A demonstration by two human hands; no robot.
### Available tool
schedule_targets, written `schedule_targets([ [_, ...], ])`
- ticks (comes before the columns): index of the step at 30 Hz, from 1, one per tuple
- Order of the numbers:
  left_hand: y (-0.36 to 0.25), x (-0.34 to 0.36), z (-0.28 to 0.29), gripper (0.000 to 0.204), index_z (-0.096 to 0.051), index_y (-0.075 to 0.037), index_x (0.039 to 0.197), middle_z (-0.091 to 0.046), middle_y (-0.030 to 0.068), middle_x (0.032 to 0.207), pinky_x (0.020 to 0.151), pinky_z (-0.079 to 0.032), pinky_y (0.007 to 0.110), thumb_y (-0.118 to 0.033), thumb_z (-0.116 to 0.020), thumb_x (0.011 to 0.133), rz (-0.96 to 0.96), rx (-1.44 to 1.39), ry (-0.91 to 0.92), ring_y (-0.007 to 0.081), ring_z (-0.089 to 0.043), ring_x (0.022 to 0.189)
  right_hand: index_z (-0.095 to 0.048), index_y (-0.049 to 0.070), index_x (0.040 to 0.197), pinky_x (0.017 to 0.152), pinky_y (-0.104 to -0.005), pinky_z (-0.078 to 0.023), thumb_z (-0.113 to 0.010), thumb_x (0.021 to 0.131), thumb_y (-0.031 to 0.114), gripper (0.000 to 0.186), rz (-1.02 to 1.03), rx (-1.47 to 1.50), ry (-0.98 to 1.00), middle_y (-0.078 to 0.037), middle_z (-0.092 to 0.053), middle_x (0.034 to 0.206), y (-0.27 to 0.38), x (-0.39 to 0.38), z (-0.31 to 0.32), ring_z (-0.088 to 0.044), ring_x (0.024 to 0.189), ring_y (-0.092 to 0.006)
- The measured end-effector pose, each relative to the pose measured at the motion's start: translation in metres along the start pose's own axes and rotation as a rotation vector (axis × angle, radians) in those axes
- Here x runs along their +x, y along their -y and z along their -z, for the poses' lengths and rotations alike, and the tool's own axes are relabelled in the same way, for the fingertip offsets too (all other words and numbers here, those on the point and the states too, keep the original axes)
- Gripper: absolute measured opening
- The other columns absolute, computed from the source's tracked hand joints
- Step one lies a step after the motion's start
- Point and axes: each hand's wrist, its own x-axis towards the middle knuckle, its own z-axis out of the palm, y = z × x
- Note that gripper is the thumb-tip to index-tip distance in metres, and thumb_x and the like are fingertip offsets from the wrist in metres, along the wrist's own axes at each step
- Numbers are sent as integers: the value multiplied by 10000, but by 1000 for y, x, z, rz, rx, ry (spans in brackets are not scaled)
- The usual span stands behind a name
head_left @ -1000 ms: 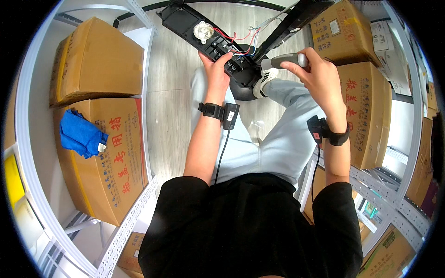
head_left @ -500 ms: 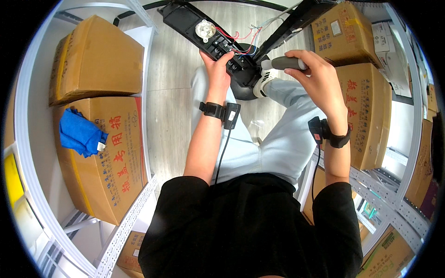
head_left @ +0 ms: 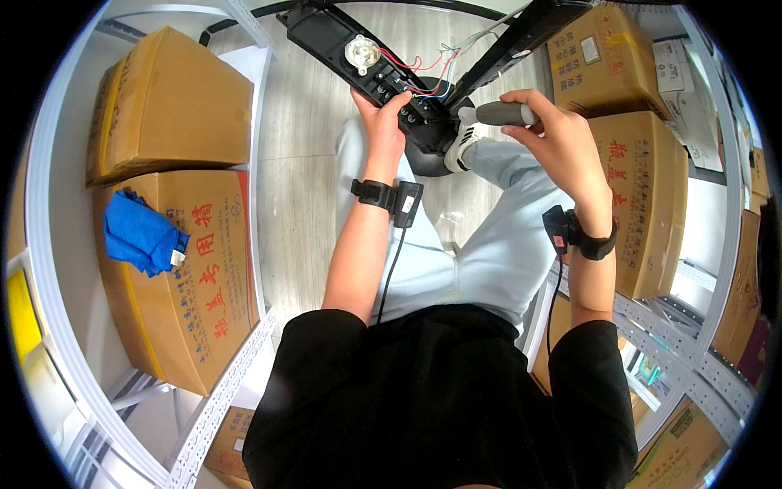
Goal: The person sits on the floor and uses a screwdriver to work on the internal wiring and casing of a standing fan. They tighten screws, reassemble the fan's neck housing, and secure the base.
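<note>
Pinching the grey handle of a screwdriver (head_left: 505,112) between thumb and fingers of the right hand (head_left: 562,143); clasping the near edge of a black panel (head_left: 318,39) in the left hand (head_left: 383,126), thumb over the open face, most other fingers hidden. Held slantwise beyond the lap, above the floor (head_left: 293,187), with a black upright piece (head_left: 513,53) just to the right. Pointed leftward at the panel's lower right end; contact at the tip too small to tell.

Probably at the step of turning a screw, or lining up for one, with the panel's inside laid bare. Calling next for a steady left-hand hold, a straight driver, even pressure and care around the loose wires (head_left: 415,65).

Counted: one screwdriver, one panel, one upright piece, one pale round part (head_left: 362,53) on the panel. Several wires in red, blue and white, too tangled to number. Two wrist straps (head_left: 375,193), one per forearm. One shoe (head_left: 462,151) in plain view. Two large cartons (head_left: 175,102) at left, with one blue cloth (head_left: 145,232) on the nearer; two more at right, plus others partly cut off.
</note>
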Motion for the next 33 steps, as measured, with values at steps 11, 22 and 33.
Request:
schedule_targets([
  [11,3,1,-1,711,-380,-115,1322,-569,71,1199,911,-556,368,212,-613,735,-8,-7,11,210,-618,1065,-654,61,1146,565,-302,-474,-784,830,330,435,17,-18,-77,-85,-584,623,-4,5,0,-593,574,-177],
  [22,3,-3,-11,716,-391,-119,1314,-569,77,1211,930,-534,363,207,-632,724,18,-34,5,214,-618,1065,-649,63,1070,626,-385,-540,-795,789,390,455,-81,-81,-49,-165,-692,769,5,-1,1,-703,703,-306],
  [33,15,-4,-2,748,-380,-98,1392,-548,119,1319,982,-514,407,163,-673,755,59,82,72,255,-585,1150,-660,124,1041,583,-377,-503,-762,813,358,342,49,-68,-200,-117,-665,708,-11,-36,-9,-674,668,-292],
])
